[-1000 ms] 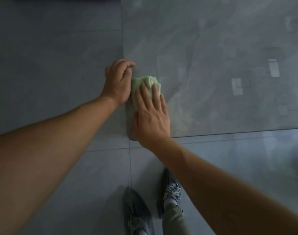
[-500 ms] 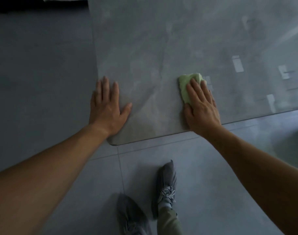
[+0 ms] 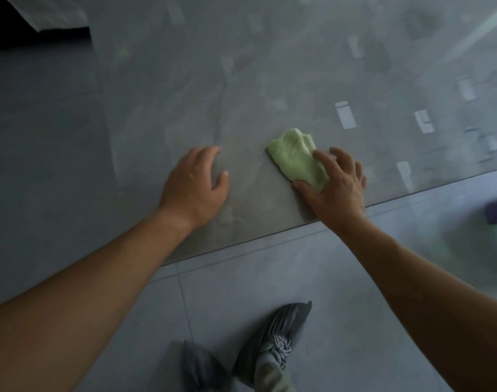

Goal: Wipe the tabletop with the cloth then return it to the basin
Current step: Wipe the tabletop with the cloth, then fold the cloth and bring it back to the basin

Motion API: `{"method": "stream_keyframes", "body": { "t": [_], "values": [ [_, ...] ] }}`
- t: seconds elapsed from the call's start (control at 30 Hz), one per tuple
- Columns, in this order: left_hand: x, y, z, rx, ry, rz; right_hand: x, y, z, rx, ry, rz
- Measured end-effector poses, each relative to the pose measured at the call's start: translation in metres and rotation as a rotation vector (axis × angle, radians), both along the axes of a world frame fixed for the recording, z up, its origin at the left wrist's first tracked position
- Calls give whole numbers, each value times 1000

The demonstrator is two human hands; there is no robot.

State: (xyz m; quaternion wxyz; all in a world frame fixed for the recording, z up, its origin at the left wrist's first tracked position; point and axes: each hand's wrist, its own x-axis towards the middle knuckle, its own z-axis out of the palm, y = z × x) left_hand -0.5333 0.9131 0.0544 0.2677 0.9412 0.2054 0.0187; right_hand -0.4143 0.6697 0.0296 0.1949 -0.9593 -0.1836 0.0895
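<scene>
Cloth point(image 3: 294, 157): lt green, bunched, on grey table point(image 3: 270, 66) nr front edge.
R hand point(image 3: 336, 186): fingers spread, pressing cloth's near end, thumb alongside.
L hand point(image 3: 195, 183): loosely bent, holds nothing, resting on table beside cloth, not touching it.
Shoes point(image 3: 275, 332): on tiled floor point(image 3: 241, 281).

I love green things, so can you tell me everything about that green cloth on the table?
The cloth is pale green and looks soft, like towel fabric. It is bunched into a crumpled wad, not spread flat. It lies on the grey tabletop near the front edge. The right hand presses on its near end with spread fingers. The left hand rests apart from it.
</scene>
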Motion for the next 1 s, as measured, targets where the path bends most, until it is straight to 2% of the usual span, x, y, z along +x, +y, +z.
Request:
{"method": "stream_keyframes", "body": {
  "t": [0.1,0.37,0.5,0.67,0.73,0.83,0.93,1.0],
  "values": [
    [46,-37,4,-151,40,-50,10,-10,1,-18,11,9],
    [133,-89,3,-142,283,87,31,-19,9,113,172,37],
    [145,-102,20,-303,337,67,36,-43,21,236,302,20],
    [173,-155,73,-759,274,3,37,-97,56,481,440,-161],
    [192,-188,98,-832,296,-69,42,-126,77,603,517,-213],
    [228,-250,130,-885,334,-161,58,-179,109,884,659,-425],
    [270,-323,155,-962,374,-179,82,-244,136,973,631,-673],
    [296,-377,166,-1079,410,-172,100,-290,149,1084,590,-821]
  ]
}}
